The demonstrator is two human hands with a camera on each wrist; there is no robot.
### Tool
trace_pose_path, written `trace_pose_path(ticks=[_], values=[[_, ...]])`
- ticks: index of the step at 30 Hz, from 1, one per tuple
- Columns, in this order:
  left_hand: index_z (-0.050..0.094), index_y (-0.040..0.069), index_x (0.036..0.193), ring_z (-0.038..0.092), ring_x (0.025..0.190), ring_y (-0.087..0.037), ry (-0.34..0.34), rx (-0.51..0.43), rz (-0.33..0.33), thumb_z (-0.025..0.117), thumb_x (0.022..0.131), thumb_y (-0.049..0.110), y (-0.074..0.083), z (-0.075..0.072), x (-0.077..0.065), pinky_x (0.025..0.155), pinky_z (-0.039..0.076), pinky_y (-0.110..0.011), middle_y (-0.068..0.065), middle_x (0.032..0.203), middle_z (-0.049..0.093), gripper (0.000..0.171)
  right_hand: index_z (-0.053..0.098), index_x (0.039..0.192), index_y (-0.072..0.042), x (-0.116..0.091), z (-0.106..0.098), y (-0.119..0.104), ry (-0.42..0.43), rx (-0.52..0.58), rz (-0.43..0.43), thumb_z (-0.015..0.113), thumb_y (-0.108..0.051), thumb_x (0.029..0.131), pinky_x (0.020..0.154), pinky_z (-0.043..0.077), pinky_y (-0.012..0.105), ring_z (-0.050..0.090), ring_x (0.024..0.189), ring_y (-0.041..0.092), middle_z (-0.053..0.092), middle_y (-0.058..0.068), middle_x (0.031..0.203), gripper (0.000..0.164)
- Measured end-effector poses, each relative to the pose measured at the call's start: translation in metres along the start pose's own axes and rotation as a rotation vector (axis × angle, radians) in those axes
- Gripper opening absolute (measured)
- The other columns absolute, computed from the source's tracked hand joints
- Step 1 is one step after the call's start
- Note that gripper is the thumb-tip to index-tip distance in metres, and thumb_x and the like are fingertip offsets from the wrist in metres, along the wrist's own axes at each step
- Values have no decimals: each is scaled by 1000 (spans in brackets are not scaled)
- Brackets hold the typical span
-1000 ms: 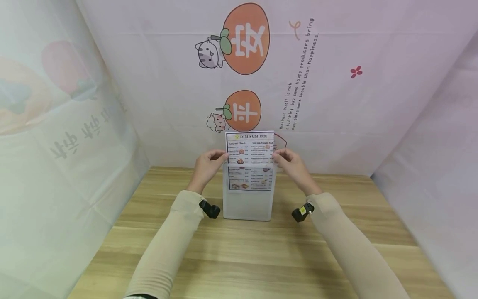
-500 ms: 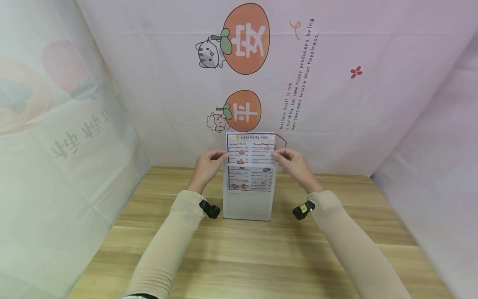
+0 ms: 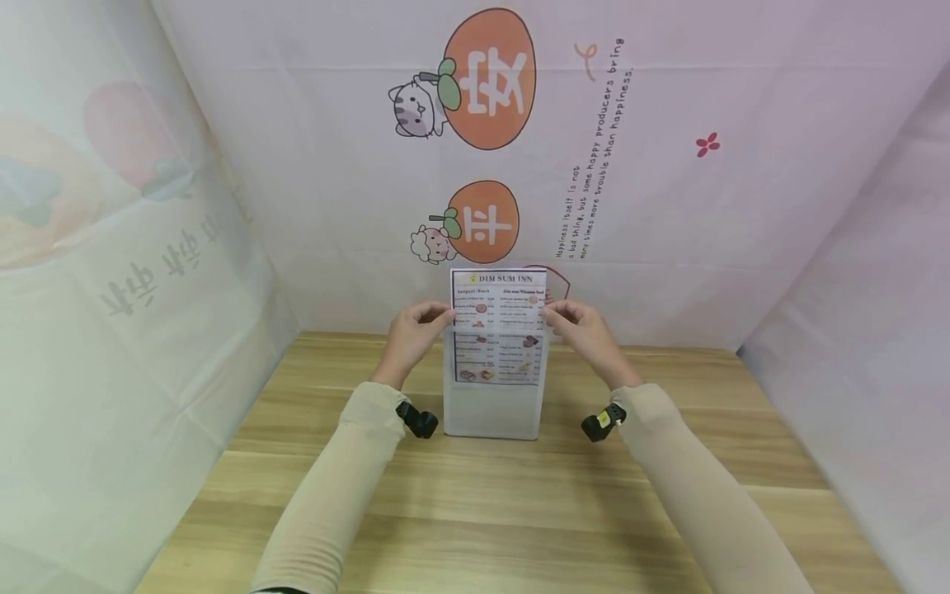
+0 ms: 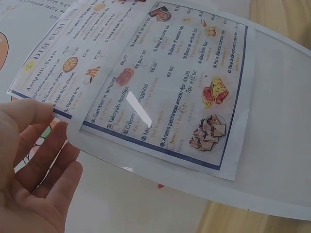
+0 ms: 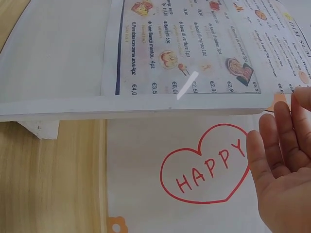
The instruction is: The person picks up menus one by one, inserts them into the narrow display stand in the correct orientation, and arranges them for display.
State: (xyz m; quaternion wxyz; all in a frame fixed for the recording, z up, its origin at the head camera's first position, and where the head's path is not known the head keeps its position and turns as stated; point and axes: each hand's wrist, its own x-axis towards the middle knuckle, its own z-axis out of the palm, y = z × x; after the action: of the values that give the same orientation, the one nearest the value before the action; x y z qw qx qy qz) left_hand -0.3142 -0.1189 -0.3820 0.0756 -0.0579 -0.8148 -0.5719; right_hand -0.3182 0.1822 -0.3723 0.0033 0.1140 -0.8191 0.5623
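Observation:
A printed DIM SUM INN menu sheet [image 3: 497, 299] stands with its lower part inside a clear-fronted sign holder [image 3: 491, 412] and its upper part above the holder's rim. By its left edge, just over the holder, my left hand [image 3: 411, 337] pinches the sheet between thumb and finger. My right hand [image 3: 588, 337] pinches the opposite edge at about the same height. In the left wrist view the other fingers [image 4: 58, 189] sit behind the sheet, near the holder's corner. The right wrist view shows the menu's lower end above the holder's bottom.
The holder stands upright on a wooden table [image 3: 475, 511], close to the back. Behind it hangs a printed cloth [image 3: 668, 214], with more cloth [image 3: 134, 346] at the left and right sides. A black camera [image 3: 421, 421] is strapped to each wrist.
The menu sheet has slid slightly down into the holder, its top and bottom edges both lower than before. Both hands stay at its edges with hardly any movement.

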Motion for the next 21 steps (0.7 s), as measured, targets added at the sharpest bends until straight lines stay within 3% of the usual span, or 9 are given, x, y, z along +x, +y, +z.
trace_pose_path(ticks=[6, 21], values=[[73, 17, 109, 61, 104, -19, -9, -12, 19, 71, 94, 40, -4, 0, -1, 92, 51, -40, 1, 109, 69, 28, 62, 121, -2, -1, 0, 5, -5, 4, -21, 61, -43, 100, 102, 44, 50, 55, 114, 31, 60, 15, 119, 46], [74, 18, 109, 61, 106, -19, -9, -9, 4, 70, 95, 40, -9, 2, -6, 93, 50, -41, 2, 111, 69, 26, 62, 121, -2, -3, 3, 14, -20, 19, -22, 61, -42, 100, 103, 44, 52, 55, 111, 28, 60, 13, 119, 46]])
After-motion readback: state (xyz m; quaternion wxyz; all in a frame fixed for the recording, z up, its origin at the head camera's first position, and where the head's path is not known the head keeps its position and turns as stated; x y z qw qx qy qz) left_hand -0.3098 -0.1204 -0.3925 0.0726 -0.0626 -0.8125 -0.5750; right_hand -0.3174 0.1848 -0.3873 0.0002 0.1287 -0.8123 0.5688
